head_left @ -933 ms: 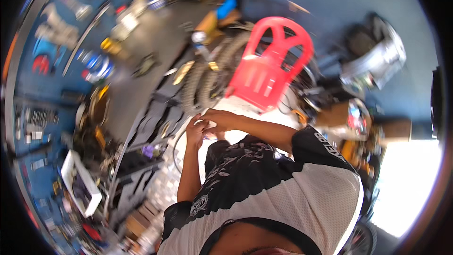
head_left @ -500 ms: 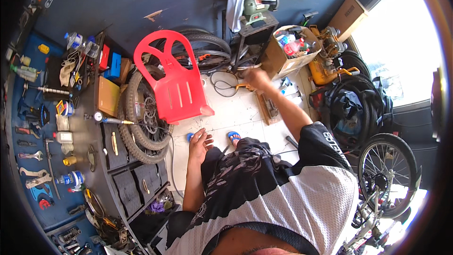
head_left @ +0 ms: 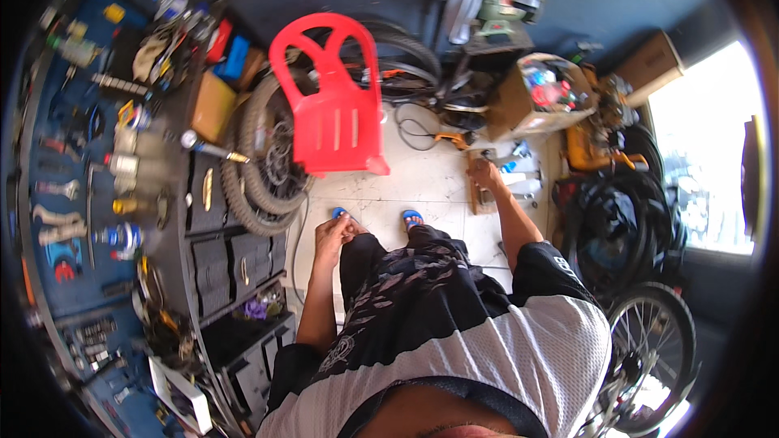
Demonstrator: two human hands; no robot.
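Observation:
My left hand (head_left: 334,235) hangs in front of my left knee, with its fingers curled in. Whatever may be in them is hidden. Farther forward, my right hand (head_left: 485,175) is closed above a wooden block (head_left: 480,199) on the floor; the fist is small and soft in the picture, and I cannot make out anything in it. I cannot tell whether it touches the block. Beyond it an orange-handled tool (head_left: 454,139) lies beside a dark looped cable (head_left: 415,134). Ahead of my left hand stands a red plastic chair (head_left: 339,134).
Bicycle tires (head_left: 264,170) lean beside the chair. A black drawer cabinet (head_left: 213,255) and a blue tool board (head_left: 49,219) line the left. At right are a cardboard box (head_left: 515,109) of bottles, an orange compressor (head_left: 586,146) and a bicycle wheel (head_left: 653,341).
My right hand has come back from near the orange-handled tool to above the wooden block. The fingers of my left hand have curled in. My view has turned, shifting the surroundings rightward.

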